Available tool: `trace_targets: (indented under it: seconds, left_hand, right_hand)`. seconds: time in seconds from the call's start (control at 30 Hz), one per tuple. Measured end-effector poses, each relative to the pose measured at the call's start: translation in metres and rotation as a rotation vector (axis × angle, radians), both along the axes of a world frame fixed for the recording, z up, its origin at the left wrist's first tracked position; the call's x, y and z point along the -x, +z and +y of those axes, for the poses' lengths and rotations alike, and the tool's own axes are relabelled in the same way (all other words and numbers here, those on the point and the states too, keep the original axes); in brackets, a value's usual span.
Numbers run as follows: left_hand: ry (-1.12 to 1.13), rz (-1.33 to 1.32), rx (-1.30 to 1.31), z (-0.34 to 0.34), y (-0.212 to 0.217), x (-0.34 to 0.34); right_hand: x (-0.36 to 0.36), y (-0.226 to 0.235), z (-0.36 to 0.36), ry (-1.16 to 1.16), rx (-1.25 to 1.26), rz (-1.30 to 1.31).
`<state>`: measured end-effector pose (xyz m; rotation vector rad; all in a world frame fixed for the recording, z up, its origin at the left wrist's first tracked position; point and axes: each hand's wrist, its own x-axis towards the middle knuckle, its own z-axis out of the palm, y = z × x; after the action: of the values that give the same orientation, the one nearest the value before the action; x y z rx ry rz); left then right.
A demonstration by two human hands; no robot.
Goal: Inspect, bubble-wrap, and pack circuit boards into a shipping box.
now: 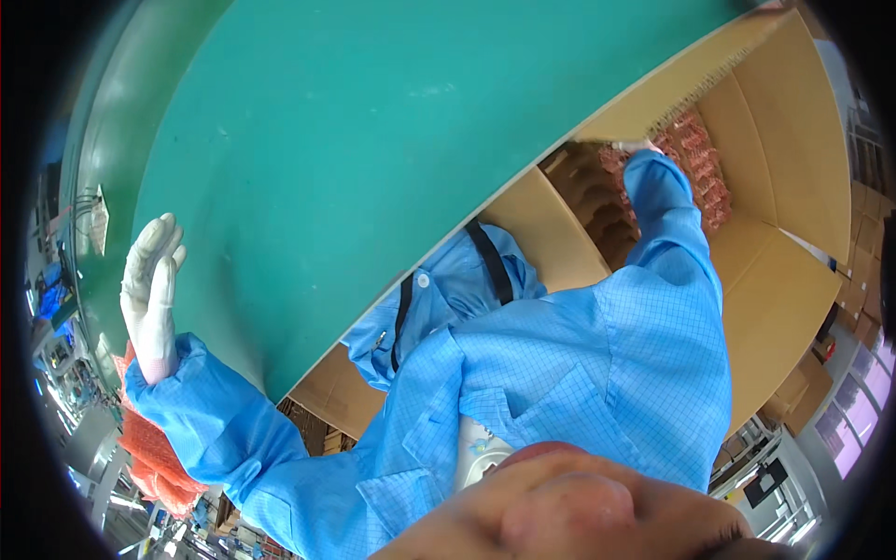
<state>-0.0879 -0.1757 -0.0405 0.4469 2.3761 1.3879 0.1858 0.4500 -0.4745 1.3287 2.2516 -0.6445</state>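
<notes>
My left hand (151, 294), in a white glove, is raised over the left side of a green table (373, 121). Its fingers are stretched out and nothing is in them. Far to the right, my right arm reaches into a large open cardboard box (803, 121). Only a sliver of my right hand (638, 147) shows there, pale beside rows of pinkish-red, bumpy wrapped pieces (700, 173). The sleeve hides the rest, so its fingers and anything in them cannot be made out. Brown, wavy-edged cardboard dividers (593, 201) stand in the box next to that arm.
The table's straight edge runs diagonally between me and its green top. Red-orange bubble wrap (154, 453) hangs below my left forearm. A box flap (761, 317) spreads out at the right. Stacked cartons (866, 252) stand beyond it.
</notes>
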Motion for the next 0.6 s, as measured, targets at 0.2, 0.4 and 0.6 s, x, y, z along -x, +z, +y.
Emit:
trace_targets:
  seconds: [0.2,0.4,0.6]
  left_hand:
    - [0.217,0.091,0.122,-0.051,0.009,0.018]
    - [0.324,0.218,0.336,-0.082,0.017,0.119]
    - [0.534,0.317,0.429,-0.144,0.029,0.191]
  right_hand:
    - [0.080,0.048,-0.060,-0.061,0.278,0.062]
    - [0.287,0.066,-0.179,0.299,0.443,0.282]
    - [0.372,0.092,-0.215,0.480,0.460,0.402]
